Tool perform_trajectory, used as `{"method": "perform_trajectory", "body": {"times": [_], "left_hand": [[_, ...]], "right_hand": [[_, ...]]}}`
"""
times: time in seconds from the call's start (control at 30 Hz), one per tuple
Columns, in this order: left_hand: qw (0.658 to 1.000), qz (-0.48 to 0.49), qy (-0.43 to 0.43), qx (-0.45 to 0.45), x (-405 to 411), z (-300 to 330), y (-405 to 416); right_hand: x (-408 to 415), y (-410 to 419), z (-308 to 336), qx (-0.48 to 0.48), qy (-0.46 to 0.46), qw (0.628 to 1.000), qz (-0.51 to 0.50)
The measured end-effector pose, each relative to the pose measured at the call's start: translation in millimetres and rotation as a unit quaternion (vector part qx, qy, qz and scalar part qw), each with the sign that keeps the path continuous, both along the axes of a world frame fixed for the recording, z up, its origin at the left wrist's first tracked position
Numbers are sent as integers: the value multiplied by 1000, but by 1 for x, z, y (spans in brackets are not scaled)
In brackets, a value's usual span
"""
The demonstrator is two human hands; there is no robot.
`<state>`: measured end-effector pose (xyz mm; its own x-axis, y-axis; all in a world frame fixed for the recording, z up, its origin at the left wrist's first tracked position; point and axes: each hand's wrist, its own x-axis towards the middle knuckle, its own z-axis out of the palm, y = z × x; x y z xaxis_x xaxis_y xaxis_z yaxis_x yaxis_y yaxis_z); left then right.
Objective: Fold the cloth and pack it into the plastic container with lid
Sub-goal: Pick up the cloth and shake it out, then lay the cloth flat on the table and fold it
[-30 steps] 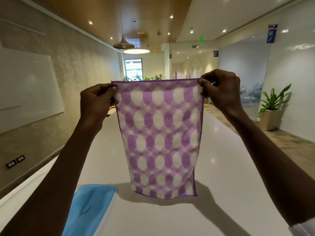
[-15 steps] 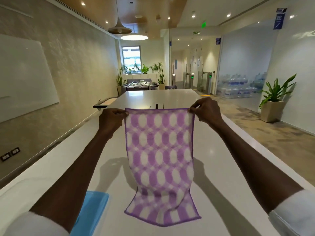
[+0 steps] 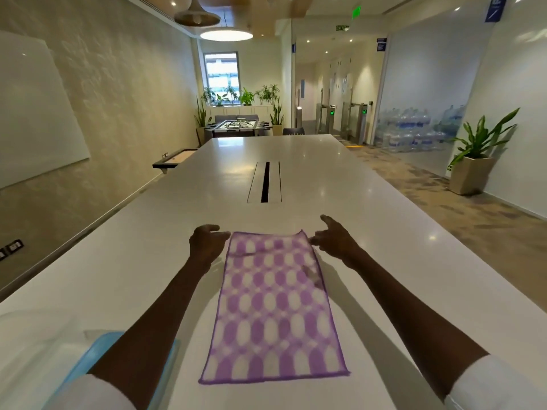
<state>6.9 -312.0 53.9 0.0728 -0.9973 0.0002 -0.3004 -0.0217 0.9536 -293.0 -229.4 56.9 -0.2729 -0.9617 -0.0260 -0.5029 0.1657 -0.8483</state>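
A purple-and-white patterned cloth (image 3: pixel 273 309) lies spread flat and lengthwise on the white table (image 3: pixel 384 232). My left hand (image 3: pixel 207 242) hovers just off its far left corner, fingers apart, holding nothing. My right hand (image 3: pixel 334 238) sits beside the far right corner with fingers spread, its fingertips close to the cloth's edge. A blue plastic lid (image 3: pixel 97 350) lies at the near left, partly hidden under my left forearm. A clear container (image 3: pixel 35 332) is faintly visible beside the lid.
A cable slot (image 3: pixel 265 182) runs along the table's middle, beyond the cloth. The wall and a small shelf (image 3: pixel 174 159) are to the left. A potted plant (image 3: pixel 473 161) stands on the floor at the right.
The cloth came down from hanging in the air to lying flat on the table. Both hands lowered, let go of its top corners, and opened.
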Motion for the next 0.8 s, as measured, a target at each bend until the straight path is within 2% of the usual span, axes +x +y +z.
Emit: {"method": "perform_trajectory", "body": {"times": [0.23,0.37,0.47,0.63,0.8], "left_hand": [[988,-62,-135,-31,-10,-11,73],[967,-122,-222,-43,-2,-30,109],[954,-195,-226,-31,2,-36,132],[939,-280,-196,-30,0,-48,170],[927,-318,-195,-47,7,-68,203]], "right_hand": [[10,57,-20,-23,167,985,32],[19,99,-17,-10,195,968,154],[32,126,-14,43,222,945,237],[49,154,-27,91,235,920,299],[57,179,-40,96,255,925,264]]}}
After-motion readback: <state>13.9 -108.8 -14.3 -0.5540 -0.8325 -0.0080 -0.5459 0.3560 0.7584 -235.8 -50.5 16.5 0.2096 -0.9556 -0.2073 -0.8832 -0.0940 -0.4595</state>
